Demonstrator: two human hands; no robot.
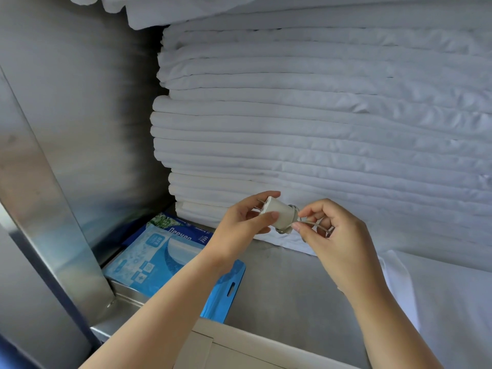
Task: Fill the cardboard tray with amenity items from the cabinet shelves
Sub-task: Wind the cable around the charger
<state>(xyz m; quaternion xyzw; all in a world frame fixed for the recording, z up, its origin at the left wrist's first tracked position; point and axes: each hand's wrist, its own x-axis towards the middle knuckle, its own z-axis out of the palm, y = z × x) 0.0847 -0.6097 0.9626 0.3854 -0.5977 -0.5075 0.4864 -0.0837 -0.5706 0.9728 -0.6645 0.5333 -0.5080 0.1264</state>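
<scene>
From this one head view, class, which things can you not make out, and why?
- Head view: the small white cylinder; the left hand and right hand cover its ends, so its kind is unclear.
- Head view: the cardboard tray; bottom edge cuts off its inside.
- Head view: the blue packets; the left arm hides part, print too small.
</scene>
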